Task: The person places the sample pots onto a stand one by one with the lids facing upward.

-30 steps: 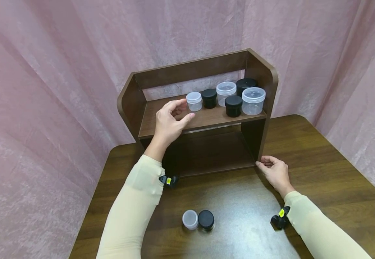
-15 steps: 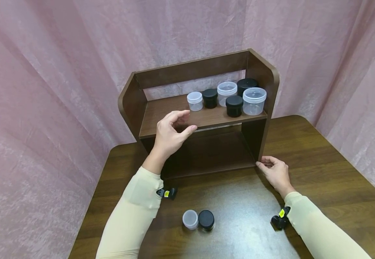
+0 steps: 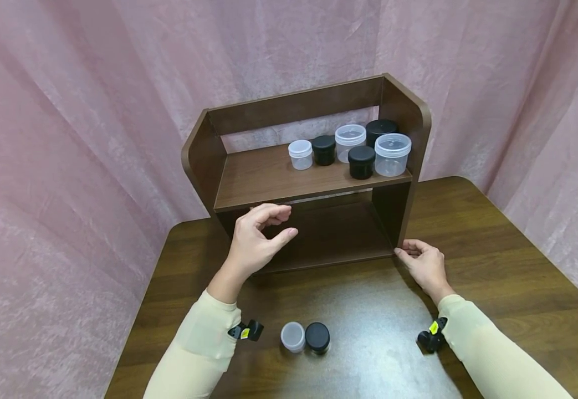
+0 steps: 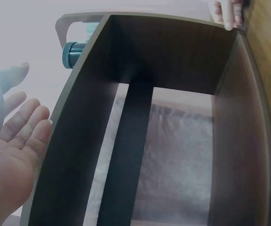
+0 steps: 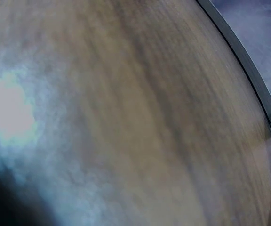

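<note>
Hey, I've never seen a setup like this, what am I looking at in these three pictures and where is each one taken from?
A person wears three cameras. The wide picture comes from the head, looking down at a wooden table. The other two come from the wrists: the left one looks into the brown shelf unit, the right one shows blurred tabletop.

The left hand hangs in front of the shelf, fingers loosely curled, holding nothing. The right hand touches the shelf unit's lower right corner.

Six lidded jars, three clear and three black, stand on the shelf. A small clear jar and a black jar sit side by side on the table.
</note>
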`<action>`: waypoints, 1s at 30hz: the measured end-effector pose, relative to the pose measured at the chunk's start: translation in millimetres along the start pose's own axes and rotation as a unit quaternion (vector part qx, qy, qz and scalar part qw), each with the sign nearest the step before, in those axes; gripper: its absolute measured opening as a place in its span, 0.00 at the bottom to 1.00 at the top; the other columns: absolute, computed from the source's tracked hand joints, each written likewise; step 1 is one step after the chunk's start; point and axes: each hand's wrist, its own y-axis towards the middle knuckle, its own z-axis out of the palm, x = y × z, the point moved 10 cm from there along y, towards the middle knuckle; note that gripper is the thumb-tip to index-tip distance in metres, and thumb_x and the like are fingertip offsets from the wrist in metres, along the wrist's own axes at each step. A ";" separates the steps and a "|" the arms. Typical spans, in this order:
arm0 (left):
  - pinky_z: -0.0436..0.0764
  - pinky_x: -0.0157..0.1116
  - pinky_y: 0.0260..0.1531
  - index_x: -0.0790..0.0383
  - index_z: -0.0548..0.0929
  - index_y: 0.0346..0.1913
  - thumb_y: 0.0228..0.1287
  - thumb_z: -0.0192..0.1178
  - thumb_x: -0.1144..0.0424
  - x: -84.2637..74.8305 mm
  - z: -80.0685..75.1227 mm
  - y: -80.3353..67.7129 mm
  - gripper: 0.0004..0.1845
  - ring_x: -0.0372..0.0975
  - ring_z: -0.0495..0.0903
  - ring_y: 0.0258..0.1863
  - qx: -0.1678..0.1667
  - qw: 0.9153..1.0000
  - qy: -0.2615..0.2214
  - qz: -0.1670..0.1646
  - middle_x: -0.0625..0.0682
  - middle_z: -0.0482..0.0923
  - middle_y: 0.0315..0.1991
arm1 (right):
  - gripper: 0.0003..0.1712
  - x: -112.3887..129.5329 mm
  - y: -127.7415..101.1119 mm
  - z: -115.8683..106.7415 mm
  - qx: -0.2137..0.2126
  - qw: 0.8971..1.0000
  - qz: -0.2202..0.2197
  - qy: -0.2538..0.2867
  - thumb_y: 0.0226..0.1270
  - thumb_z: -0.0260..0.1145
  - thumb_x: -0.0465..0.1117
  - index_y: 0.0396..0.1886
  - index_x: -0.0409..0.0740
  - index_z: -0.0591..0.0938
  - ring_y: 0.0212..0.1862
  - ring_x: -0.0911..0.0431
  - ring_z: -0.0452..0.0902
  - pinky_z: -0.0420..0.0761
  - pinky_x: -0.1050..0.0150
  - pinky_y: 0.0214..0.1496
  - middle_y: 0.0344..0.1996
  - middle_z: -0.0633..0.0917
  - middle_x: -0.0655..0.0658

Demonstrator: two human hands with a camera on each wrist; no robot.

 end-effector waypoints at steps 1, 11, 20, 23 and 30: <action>0.80 0.49 0.43 0.74 0.82 0.45 0.47 0.71 0.78 -0.3 0.5 -3.9 0.19 0.53 0.81 0.40 0.004 1.000 0.002 -0.004 0.65 0.81 0.40 | 0.19 -0.4 -0.2 -0.1 0.000 1.000 0.001 -0.001 0.61 0.71 0.49 0.44 0.39 0.84 0.34 0.63 0.79 0.74 0.81 0.33 0.37 0.87 0.42; 0.81 0.45 0.40 0.65 0.84 0.44 0.48 0.73 0.73 35.1 22.7 -61.3 0.17 0.47 0.81 0.39 0.091 0.994 0.020 -0.052 0.53 0.83 0.40 | 0.20 -1.2 -0.5 0.2 -0.001 1.000 0.000 -0.002 0.61 0.70 0.49 0.44 0.39 0.84 0.34 0.64 0.79 0.74 0.81 0.33 0.37 0.87 0.41; 0.80 0.41 0.46 0.53 0.84 0.49 0.54 0.73 0.60 85.8 47.2 -125.6 0.18 0.40 0.80 0.44 0.181 0.976 -0.006 -0.123 0.42 0.82 0.45 | 0.20 0.0 -0.2 0.5 0.003 1.000 0.001 -0.003 0.62 0.70 0.50 0.45 0.39 0.84 0.36 0.58 0.81 0.73 0.81 0.33 0.38 0.87 0.41; 0.79 0.42 0.47 0.51 0.82 0.51 0.54 0.72 0.56 93.9 54.5 -142.7 0.20 0.42 0.80 0.46 0.209 0.968 -0.016 -0.137 0.41 0.81 0.46 | 0.19 0.6 -0.1 -0.3 -0.002 1.000 -0.001 -0.003 0.61 0.70 0.49 0.44 0.39 0.84 0.34 0.64 0.80 0.73 0.81 0.33 0.38 0.87 0.42; 0.78 0.44 0.51 0.53 0.79 0.56 0.52 0.74 0.55 103.9 66.5 -172.5 0.28 0.43 0.79 0.51 0.259 0.951 -0.042 -0.163 0.48 0.80 0.51 | 0.19 0.3 -0.5 -0.7 -0.004 1.000 0.001 0.001 0.61 0.70 0.49 0.44 0.39 0.84 0.34 0.64 0.80 0.73 0.82 0.33 0.37 0.87 0.41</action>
